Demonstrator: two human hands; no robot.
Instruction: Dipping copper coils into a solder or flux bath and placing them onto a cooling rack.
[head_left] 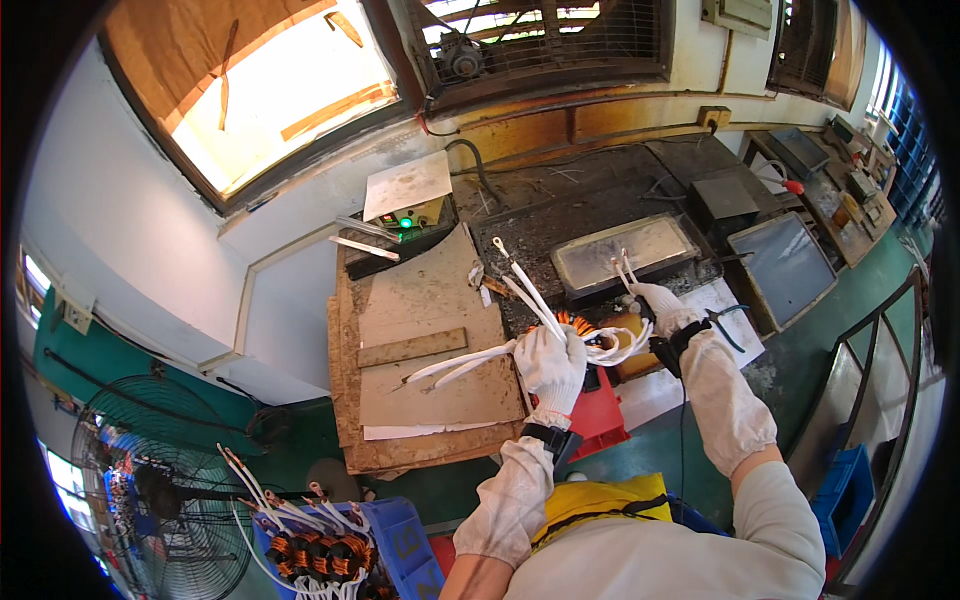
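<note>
Both my hands wear white knit gloves. My left hand (550, 368) is closed around the white leads of a copper-wound coil (577, 322), whose orange windings show just beyond the fingers. Several white sleeved leads (532, 288) stick out past this hand, some away from me and some to the left. My right hand (662, 302) pinches two leads of the same coil, their bare copper ends (624, 262) pointing at the solder pot (650, 240). Whether those ends touch its dull silvery surface I cannot tell. Looped white leads (625, 345) hang between the hands.
A wooden board (430, 350) covers the bench at left, beside a control box (410, 195) with a green light. A grey tray (785, 265) sits at right. Below left, a blue crate (400, 545) holds several coils near a fan (160, 490). A red plastic bin (600, 415) is beneath my hands.
</note>
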